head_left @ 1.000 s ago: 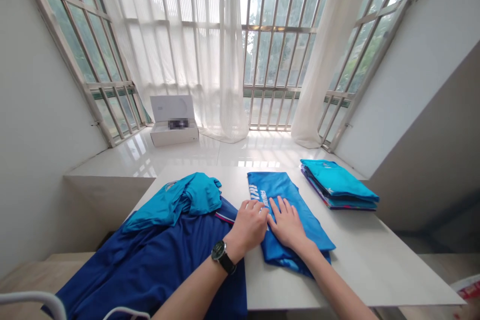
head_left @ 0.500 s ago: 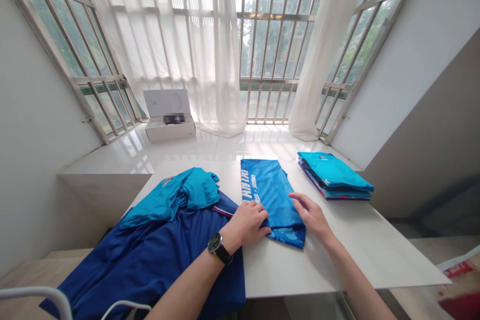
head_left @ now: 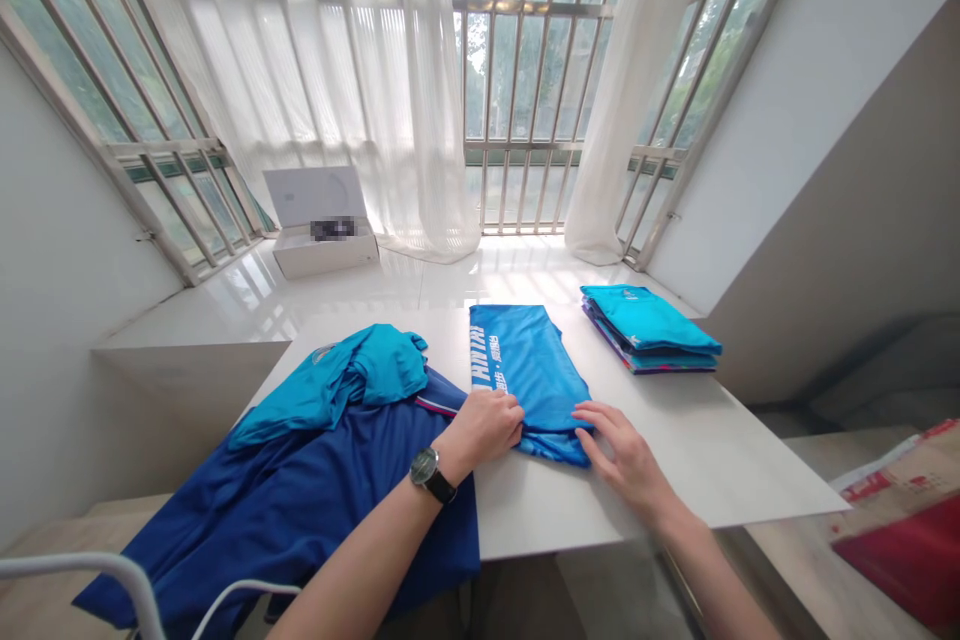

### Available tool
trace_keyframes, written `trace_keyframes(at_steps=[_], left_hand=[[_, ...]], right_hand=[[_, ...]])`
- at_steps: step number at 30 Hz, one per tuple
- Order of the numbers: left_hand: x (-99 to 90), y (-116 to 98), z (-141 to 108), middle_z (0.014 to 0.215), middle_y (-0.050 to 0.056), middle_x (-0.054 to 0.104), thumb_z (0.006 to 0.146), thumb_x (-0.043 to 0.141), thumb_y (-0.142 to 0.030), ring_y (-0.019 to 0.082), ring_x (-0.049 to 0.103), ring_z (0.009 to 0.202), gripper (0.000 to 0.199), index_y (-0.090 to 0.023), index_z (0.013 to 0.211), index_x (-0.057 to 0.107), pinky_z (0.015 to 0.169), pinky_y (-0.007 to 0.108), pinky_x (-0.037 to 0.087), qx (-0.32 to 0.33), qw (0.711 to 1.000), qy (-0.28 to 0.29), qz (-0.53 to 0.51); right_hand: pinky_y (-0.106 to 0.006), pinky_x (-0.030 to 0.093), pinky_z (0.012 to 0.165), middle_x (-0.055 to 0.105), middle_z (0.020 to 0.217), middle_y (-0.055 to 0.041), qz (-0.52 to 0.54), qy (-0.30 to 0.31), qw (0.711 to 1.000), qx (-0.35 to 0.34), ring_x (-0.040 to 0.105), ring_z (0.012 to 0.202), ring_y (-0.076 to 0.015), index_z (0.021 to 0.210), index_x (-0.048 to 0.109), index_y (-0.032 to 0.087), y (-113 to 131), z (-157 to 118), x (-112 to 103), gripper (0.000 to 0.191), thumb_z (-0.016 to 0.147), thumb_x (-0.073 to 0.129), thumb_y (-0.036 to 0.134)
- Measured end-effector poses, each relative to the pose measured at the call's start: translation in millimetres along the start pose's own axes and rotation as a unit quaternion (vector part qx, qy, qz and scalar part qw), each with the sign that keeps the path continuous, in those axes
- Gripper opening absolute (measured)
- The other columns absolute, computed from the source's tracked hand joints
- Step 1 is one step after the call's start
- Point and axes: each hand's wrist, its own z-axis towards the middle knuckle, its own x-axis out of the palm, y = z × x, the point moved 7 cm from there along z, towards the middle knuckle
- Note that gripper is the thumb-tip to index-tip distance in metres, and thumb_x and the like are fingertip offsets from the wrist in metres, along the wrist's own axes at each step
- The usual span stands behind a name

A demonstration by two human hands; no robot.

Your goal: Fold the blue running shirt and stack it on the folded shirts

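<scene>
Curled left hand point(head_left: 486, 425) (grip indiscernible) and right hand point(head_left: 622, 455) (fingers apart) touch folded blue fabric garment point(head_left: 529, 360) near white tabletop edge point(head_left: 555, 542).

Strong daylight enters through the barred window point(head_left: 532, 8), bleaching the sheer curtain point(head_left: 337, 90) and laying glare on the glossy sill point(head_left: 225, 305). The lower right wall point(head_left: 847, 250) is dim. Lettering on the folded blue shirt point(head_left: 536, 360) looks fairly crisp; wide-angle distortion slants the outer frames; pixelation masks the white box's point(head_left: 330, 257) contents
</scene>
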Motion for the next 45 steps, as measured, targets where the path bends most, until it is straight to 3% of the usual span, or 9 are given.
trace_keyframes(at_steps=[5, 11, 19, 25, 29, 33, 38, 42, 45], left_hand=[[2.4, 17, 0, 0.089, 0.005, 0.073, 0.095, 0.053, -0.024, 0.02, 0.07, 0.083, 0.015, -0.019, 0.095, 0.066, 0.073, 0.027, 0.051, -0.101, 0.991, -0.026, -0.086], [10.7, 28, 0, 0.092, 0.005, 0.073, 0.099, 0.047, -0.026, 0.02, 0.071, 0.084, 0.016, -0.02, 0.102, 0.061, 0.075, 0.028, 0.052, -0.163, 0.979, -0.022, -0.122], [7.2, 11, 3, 0.09, 0.007, 0.069, 0.098, 0.049, -0.021, 0.023, 0.067, 0.089, 0.012, -0.017, 0.092, 0.058, 0.078, 0.033, 0.053, -0.097, 0.993, -0.057, -0.037], [2.0, 6, 0, 0.088, 0.005, 0.068, 0.1, 0.046, -0.019, 0.021, 0.066, 0.084, 0.009, -0.017, 0.098, 0.055, 0.071, 0.03, 0.053, -0.072, 0.996, -0.046, -0.023], [-5.3, 1, -4, 0.103, 0.004, 0.067, 0.102, 0.044, -0.017, 0.018, 0.066, 0.085, 0.011, -0.02, 0.107, 0.053, 0.071, 0.027, 0.052, -0.031, 0.998, -0.039, -0.044], [-5.3, -1, -8, 0.109, 0.005, 0.066, 0.101, 0.046, -0.019, 0.019, 0.065, 0.091, 0.014, -0.02, 0.096, 0.06, 0.076, 0.029, 0.052, 0.0, 0.999, -0.021, -0.035], [-0.5, 1, -8, 0.098, 0.006, 0.068, 0.095, 0.054, -0.021, 0.021, 0.064, 0.088, 0.014, -0.018, 0.091, 0.068, 0.078, 0.032, 0.051, -0.007, 0.999, -0.009, -0.045], [0.5, 3, -6, 0.099, 0.007, 0.071, 0.094, 0.06, -0.044, 0.024, 0.064, 0.096, 0.029, -0.019, 0.089, 0.073, 0.084, 0.036, 0.05, -0.025, 0.997, -0.015, -0.065], [0.5, 2, -6, 0.099, 0.006, 0.072, 0.09, 0.066, -0.052, 0.025, 0.064, 0.098, 0.034, -0.019, 0.091, 0.074, 0.085, 0.036, 0.049, -0.021, 0.997, -0.011, -0.071]], right_hand=[[-0.042, 0.056, 0.094, 0.068, 0.116, -0.0108, 0.012, 0.023, 0.997, -0.078, 0.064, 0.109, -0.0249, 0.114, 0.066, 0.023, 26, 14, 8, 0.022, 0.095, 0.059, 0.032], [-0.044, 0.056, 0.092, 0.071, 0.114, -0.0121, -0.027, 0.11, 0.986, -0.119, 0.066, 0.105, -0.0274, 0.118, 0.068, 0.022, 47, 0, 31, 0.031, 0.089, 0.066, 0.032], [-0.035, 0.058, 0.077, 0.075, 0.101, -0.0072, -0.039, 0.12, 0.977, -0.172, 0.07, 0.088, -0.0217, 0.102, 0.074, 0.024, 54, 5, 44, 0.022, 0.097, 0.052, 0.024], [-0.033, 0.057, 0.066, 0.073, 0.087, -0.0071, -0.062, 0.087, 0.989, -0.1, 0.07, 0.075, -0.0211, 0.096, 0.072, 0.023, 42, 18, 53, 0.032, 0.102, 0.041, 0.031], [-0.032, 0.055, 0.055, 0.074, 0.082, -0.0065, -0.098, 0.051, 0.991, -0.075, 0.071, 0.067, -0.0215, 0.103, 0.073, 0.023, 32, 19, 57, 0.038, 0.103, 0.037, 0.036], [-0.032, 0.053, 0.049, 0.076, 0.082, -0.0058, -0.116, 0.031, 0.991, -0.064, 0.072, 0.064, -0.0221, 0.106, 0.075, 0.025, 25, 19, 58, 0.043, 0.103, 0.036, 0.042], [-0.032, 0.057, 0.054, 0.079, 0.095, -0.0064, -0.082, 0.028, 0.996, -0.035, 0.074, 0.07, -0.0228, 0.108, 0.075, 0.027, 14, 18, 59, 0.043, 0.102, 0.039, 0.05], [-0.031, 0.057, 0.057, 0.076, 0.087, -0.0049, -0.06, 0.053, 0.996, -0.029, 0.072, 0.069, -0.0209, 0.091, 0.075, 0.028, 12, 19, 58, 0.044, 0.102, 0.039, 0.05], [-0.035, 0.06, 0.071, 0.074, 0.089, -0.0067, -0.056, 0.064, 0.995, -0.042, 0.071, 0.081, -0.0228, 0.087, 0.074, 0.027, 16, 18, 52, 0.039, 0.1, 0.044, 0.049]])
